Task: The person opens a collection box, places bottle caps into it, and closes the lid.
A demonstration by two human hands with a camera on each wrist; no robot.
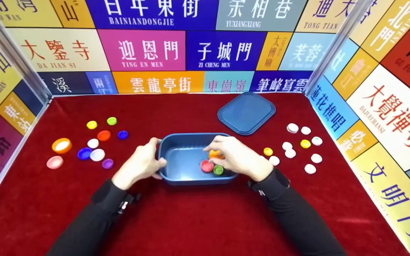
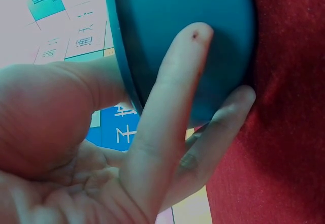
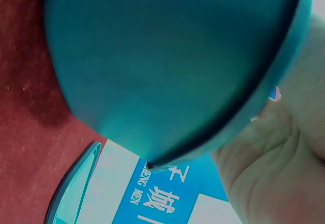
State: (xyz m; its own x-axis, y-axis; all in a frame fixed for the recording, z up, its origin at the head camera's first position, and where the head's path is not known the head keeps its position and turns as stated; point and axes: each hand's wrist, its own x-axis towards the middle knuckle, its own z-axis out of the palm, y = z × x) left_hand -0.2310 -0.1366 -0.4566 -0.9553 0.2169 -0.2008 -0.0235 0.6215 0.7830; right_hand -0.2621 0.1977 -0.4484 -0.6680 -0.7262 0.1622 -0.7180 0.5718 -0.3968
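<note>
A blue plastic box stands without its lid on the red cloth. My left hand grips its left end; in the left wrist view the thumb goes over the rim and fingers lie along the outer wall. My right hand reaches over the right rim into the box, its fingertips around an orange bottle cap. Below that, a red cap and a green cap lie inside. The right wrist view shows the box's outer wall, which hides those fingertips.
The blue lid lies behind the box to the right. Several coloured caps are spread on the left, and several mostly white caps on the right. Printed panels wall the table at the back and sides.
</note>
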